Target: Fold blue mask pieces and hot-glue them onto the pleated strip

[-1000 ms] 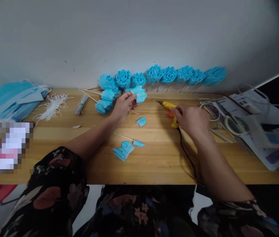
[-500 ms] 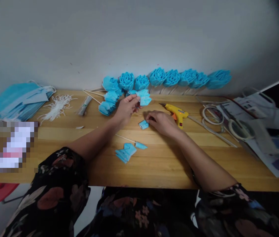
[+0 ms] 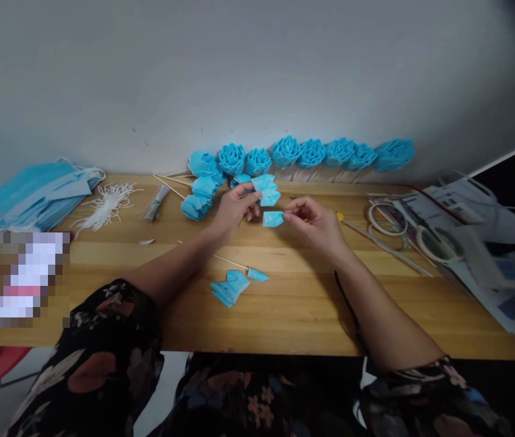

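Observation:
My left hand (image 3: 234, 209) pinches a half-made blue flower (image 3: 266, 189) of folded mask fabric, held just above the wooden table (image 3: 285, 303). My right hand (image 3: 314, 221) pinches a small folded blue piece (image 3: 273, 218) right below that flower. The two hands are close together near the table's middle back. Most of the yellow glue gun (image 3: 339, 216) is hidden behind my right hand. Nearer me lie a folded blue bundle (image 3: 229, 287) and a thin stick with a blue tip (image 3: 251, 271).
Several finished blue flowers (image 3: 312, 152) lean along the wall. A stack of blue masks (image 3: 39, 191) and a pile of white ear loops (image 3: 105, 203) lie at the back left. Tape rolls (image 3: 387, 215) and papers (image 3: 480, 243) sit on the right. A black cord (image 3: 346, 303) runs toward me.
My right hand left the glue gun, moved left to the small blue piece on the table, picked it up and brought it to the flower in my left hand.

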Demonstrator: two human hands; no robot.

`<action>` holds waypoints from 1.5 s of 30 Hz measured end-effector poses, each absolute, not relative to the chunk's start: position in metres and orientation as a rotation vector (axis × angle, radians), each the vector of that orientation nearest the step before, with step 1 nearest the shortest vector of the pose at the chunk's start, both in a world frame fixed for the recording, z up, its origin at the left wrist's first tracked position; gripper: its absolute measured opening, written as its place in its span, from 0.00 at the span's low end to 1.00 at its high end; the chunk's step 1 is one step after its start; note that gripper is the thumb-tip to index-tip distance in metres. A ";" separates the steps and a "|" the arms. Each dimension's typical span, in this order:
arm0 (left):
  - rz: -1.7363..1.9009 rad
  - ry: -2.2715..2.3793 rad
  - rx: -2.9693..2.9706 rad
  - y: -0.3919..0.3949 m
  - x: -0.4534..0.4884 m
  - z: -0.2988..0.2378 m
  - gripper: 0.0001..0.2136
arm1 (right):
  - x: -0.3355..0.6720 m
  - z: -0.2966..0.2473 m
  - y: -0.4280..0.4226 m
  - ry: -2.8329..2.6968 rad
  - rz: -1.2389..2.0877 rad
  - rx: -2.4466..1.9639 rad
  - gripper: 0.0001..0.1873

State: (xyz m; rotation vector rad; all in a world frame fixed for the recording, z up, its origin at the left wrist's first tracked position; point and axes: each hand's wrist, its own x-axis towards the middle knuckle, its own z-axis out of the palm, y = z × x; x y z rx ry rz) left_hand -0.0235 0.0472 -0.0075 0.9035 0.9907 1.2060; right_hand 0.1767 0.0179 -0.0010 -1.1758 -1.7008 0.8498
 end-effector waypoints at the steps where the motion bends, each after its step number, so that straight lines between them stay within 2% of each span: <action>1: 1.203 0.995 0.926 0.047 -0.023 -0.008 0.07 | 0.176 -0.002 0.019 -1.664 0.861 -1.169 0.10; 4: 1.201 0.996 0.989 0.046 -0.023 -0.011 0.09 | 0.177 -0.006 0.021 -1.604 0.870 -1.166 0.13; 15: 1.172 0.957 1.139 0.042 -0.023 -0.013 0.13 | 0.177 -0.003 0.020 -1.633 0.800 -1.154 0.10; 40: 1.072 0.931 1.129 0.034 -0.020 -0.006 0.11 | 0.180 -0.007 0.023 -1.656 0.750 -1.222 0.08; 45: 1.075 0.889 1.139 0.033 -0.019 -0.005 0.16 | 0.180 -0.008 0.023 -1.658 0.735 -1.233 0.09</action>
